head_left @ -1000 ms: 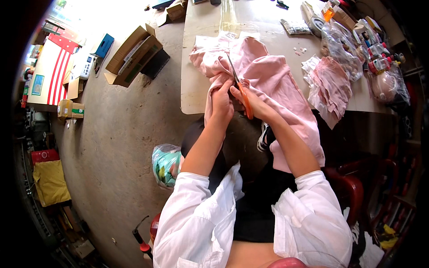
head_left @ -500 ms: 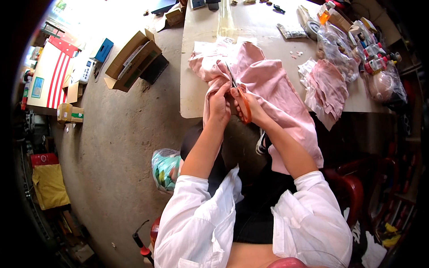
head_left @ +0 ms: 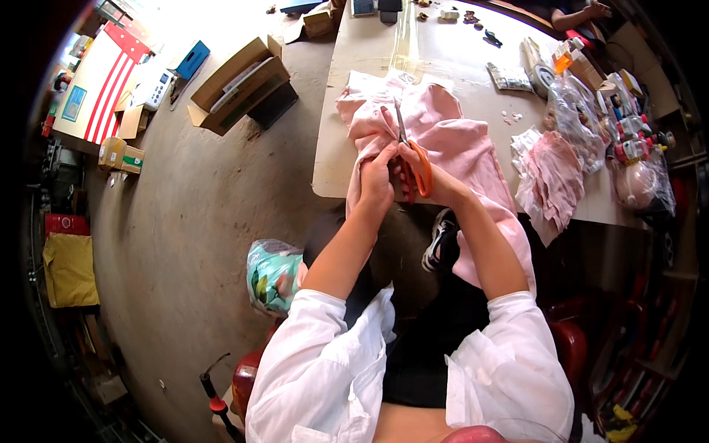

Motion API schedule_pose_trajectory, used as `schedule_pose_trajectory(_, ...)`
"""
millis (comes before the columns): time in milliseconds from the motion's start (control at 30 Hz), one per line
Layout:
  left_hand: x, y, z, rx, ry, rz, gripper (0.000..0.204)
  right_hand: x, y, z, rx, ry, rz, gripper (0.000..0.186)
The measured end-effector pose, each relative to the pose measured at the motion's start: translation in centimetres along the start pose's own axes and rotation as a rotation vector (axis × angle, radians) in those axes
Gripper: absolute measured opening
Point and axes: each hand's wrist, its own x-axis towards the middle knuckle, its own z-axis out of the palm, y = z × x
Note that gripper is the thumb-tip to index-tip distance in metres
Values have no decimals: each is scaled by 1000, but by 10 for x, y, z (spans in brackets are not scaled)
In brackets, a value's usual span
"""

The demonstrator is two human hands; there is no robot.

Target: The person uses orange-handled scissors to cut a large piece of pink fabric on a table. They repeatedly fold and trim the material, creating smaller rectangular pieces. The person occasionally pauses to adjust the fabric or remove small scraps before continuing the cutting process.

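A pink cloth garment [head_left: 469,144] lies bunched over the near edge of the table, one part hanging down past my right forearm. My left hand [head_left: 377,181] is closed on a gathered fold of it. Just right of that, my right hand [head_left: 443,184] grips orange-handled scissors [head_left: 424,166], fingers in the loops. Their metal blades point away from me, over the cloth. Whether the blades are fully closed is hard to make out. Some fingertips are hidden behind the handles and the fabric.
Stacked pink and white cloth pieces [head_left: 555,173] overhang the table [head_left: 336,159] at right. Beyond sit clear plastic bags [head_left: 576,111] and small bottles. Another person's arm [head_left: 580,16] shows at the far right. An open cardboard box [head_left: 240,85] and a teal plastic bag [head_left: 272,277] stand to the left.
The view has shifted, so the table sits further right and lower. The scissors' blades now show more above the cloth. Both hands keep their hold, and another person's arm has come into view.
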Motion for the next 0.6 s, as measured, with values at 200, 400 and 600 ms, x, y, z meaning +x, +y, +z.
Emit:
schedule_pose_trajectory(200, -8, 8, 6, 8, -22, -24, 10, -3, 2, 3, -44, 93, 43, 51)
schedule_pose_trajectory(400, -6, 6, 1, 41, -110, -79, 16, 6, 8, 1, 50, 163, 58, 52)
schedule_pose_trajectory(600, -9, 5, 2, 44, -141, -138, 20, 9, 19, 5, -42, 316, -68, 50)
